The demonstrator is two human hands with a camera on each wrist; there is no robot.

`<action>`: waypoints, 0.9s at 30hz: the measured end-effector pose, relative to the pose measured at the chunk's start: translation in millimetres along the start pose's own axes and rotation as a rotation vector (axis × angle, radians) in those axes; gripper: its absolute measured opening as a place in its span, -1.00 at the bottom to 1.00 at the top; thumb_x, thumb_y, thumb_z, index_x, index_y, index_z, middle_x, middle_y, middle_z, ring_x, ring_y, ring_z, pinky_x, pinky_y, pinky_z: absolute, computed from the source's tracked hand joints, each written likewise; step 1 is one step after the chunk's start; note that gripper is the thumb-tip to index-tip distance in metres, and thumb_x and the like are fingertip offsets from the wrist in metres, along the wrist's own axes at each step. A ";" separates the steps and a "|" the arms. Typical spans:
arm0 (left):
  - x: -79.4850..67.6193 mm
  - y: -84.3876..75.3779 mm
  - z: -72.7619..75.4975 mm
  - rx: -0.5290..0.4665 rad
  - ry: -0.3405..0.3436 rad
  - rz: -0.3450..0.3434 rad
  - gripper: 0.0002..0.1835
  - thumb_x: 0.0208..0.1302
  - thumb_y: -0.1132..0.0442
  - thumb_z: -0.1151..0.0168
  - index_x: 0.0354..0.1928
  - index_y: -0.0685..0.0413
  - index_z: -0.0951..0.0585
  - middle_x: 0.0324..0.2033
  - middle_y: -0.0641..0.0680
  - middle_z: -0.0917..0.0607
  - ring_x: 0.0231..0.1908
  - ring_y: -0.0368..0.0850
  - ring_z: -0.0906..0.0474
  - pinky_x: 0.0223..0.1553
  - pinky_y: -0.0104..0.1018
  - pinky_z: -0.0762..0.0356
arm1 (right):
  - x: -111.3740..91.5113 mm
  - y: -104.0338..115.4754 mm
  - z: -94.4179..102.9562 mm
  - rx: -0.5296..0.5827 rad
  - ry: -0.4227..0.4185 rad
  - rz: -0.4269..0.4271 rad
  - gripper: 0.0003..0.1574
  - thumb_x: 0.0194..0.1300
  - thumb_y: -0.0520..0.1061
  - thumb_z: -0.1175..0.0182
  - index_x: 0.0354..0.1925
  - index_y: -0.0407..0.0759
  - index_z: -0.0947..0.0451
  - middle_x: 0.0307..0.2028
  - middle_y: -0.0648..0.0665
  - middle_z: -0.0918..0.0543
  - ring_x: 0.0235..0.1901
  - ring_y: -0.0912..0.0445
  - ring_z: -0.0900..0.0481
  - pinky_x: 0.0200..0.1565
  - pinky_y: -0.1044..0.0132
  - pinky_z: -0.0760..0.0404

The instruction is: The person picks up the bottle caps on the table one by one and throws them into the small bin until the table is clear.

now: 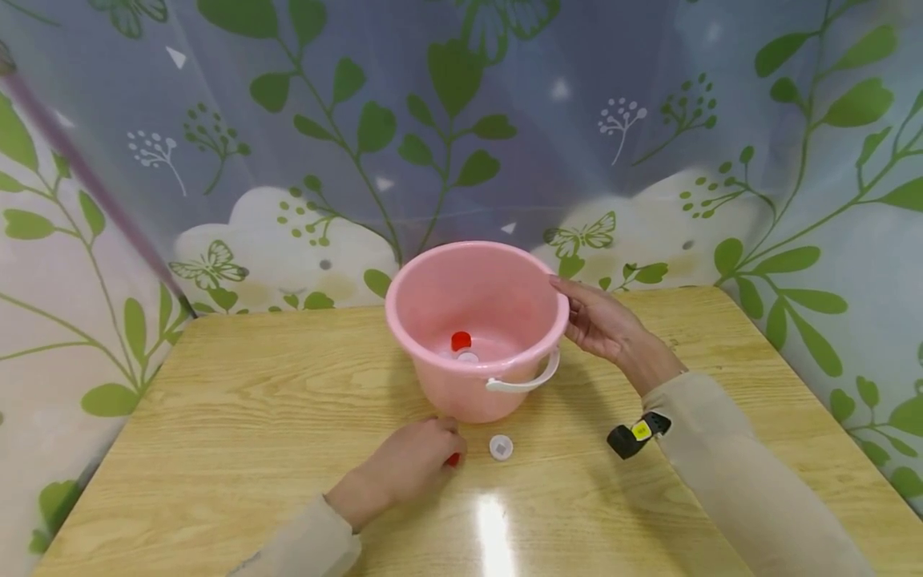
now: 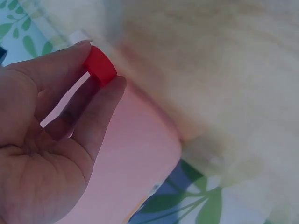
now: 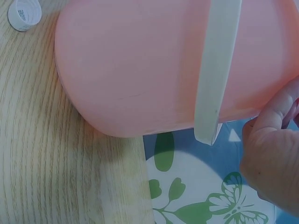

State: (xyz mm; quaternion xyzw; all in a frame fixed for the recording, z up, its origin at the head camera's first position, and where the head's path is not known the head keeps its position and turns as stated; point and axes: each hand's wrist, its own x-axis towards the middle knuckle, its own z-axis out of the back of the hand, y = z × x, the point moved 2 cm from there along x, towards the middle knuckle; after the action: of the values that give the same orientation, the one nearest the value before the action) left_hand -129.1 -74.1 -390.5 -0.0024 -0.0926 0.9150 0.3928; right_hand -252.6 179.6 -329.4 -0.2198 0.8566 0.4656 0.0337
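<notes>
My left hand pinches a red bottle cap between thumb and fingertips, low in front of the pink bucket. In the head view that cap is mostly behind the fingers. The right hand holds the bucket's right side at the rim, its fingers partly hidden. Inside the bucket lie another red cap and a whitish cap, which the near rim partly covers. On the table, just right of the left hand, is a white bottle cap with its hollow side up.
The bucket's white handle hangs down at its front right. A wooden table carries everything. Leaf-patterned cloth stands behind and at both sides. A black strap with a yellow tag is at the right wrist.
</notes>
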 end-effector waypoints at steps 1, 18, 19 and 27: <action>-0.1 -1.1 3.7 0.001 0.002 -0.004 -0.82 0.08 0.39 -0.33 -0.55 -0.01 -0.57 -0.50 -0.10 -0.43 -0.49 -0.20 -0.35 -0.41 -0.39 -0.43 | 0.1 -0.2 0.0 0.001 0.000 -0.001 -0.75 0.32 -0.11 -0.22 -0.10 -0.24 -0.54 -0.26 -0.12 -0.59 -0.38 0.14 -0.63 -0.31 0.42 -0.64; -10.2 -30.6 111.9 -0.091 0.156 -0.128 -0.83 0.06 0.43 -0.35 -0.49 -0.01 -0.60 -0.53 -0.13 -0.43 -0.50 -0.25 -0.34 -0.42 -0.47 -0.39 | 1.0 -2.0 0.3 0.023 -0.010 -0.014 -0.74 0.32 -0.10 -0.22 -0.10 -0.24 -0.56 -0.23 -0.11 -0.57 -0.36 0.14 -0.63 -0.29 0.42 -0.64; -10.4 -31.7 118.7 -0.089 0.155 -0.137 -0.81 0.05 0.43 -0.35 -0.50 -0.02 -0.59 -0.54 -0.14 -0.42 -0.49 -0.24 -0.34 -0.42 -0.46 -0.39 | 1.0 -2.1 0.2 0.022 -0.008 -0.016 -0.73 0.32 -0.10 -0.22 -0.09 -0.24 -0.55 -0.22 -0.11 -0.57 -0.35 0.14 -0.62 -0.29 0.42 -0.63; -3.5 -30.5 171.0 -0.066 0.053 -0.202 -0.77 0.04 0.47 -0.32 -0.54 -0.03 -0.55 -0.58 -0.14 -0.43 -0.49 -0.23 -0.32 -0.41 -0.39 -0.39 | 0.5 -1.5 -1.8 0.019 -0.013 -0.013 -0.72 0.30 -0.10 -0.24 -0.09 -0.24 -0.55 -0.24 -0.10 -0.58 -0.35 0.15 -0.62 -0.29 0.43 -0.63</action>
State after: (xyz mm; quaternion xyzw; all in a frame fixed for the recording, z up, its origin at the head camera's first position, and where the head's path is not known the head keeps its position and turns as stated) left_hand -117.9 -84.7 -217.5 -0.0303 -0.1118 0.8668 0.4851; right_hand -252.1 177.2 -329.7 -0.2220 0.8592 0.4588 0.0445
